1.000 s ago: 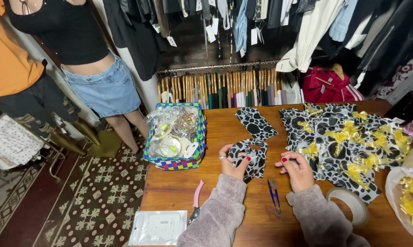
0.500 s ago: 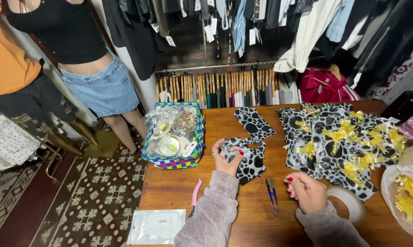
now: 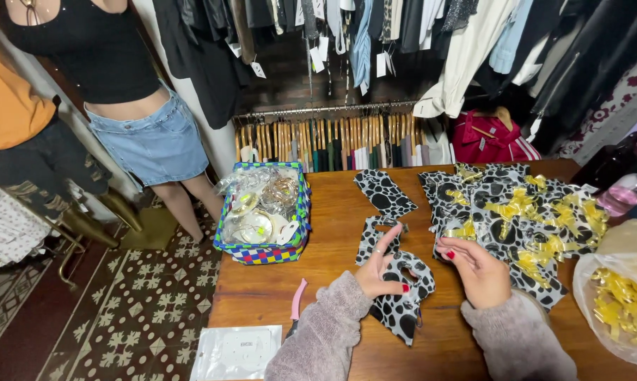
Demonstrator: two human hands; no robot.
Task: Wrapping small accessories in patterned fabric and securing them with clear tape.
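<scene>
Left hand (image 3: pixel 380 271) fingers pinch a black-and-white spotted paper bag (image 3: pixel 403 300) on the wooden counter (image 3: pixel 332 247), right hand (image 3: pixel 480 271) fingers curled loose just beside it.

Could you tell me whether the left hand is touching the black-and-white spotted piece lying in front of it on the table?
Touching. The head view shows the left hand resting its fingers directly on the spotted piece.

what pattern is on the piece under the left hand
Black-and-white spotted piece, animal-print style, seen in the head view.

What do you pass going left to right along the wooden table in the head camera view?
Checkered basket → left hand → right hand → pile of spotted pieces with gold bows → clear bag of gold bows.
</scene>
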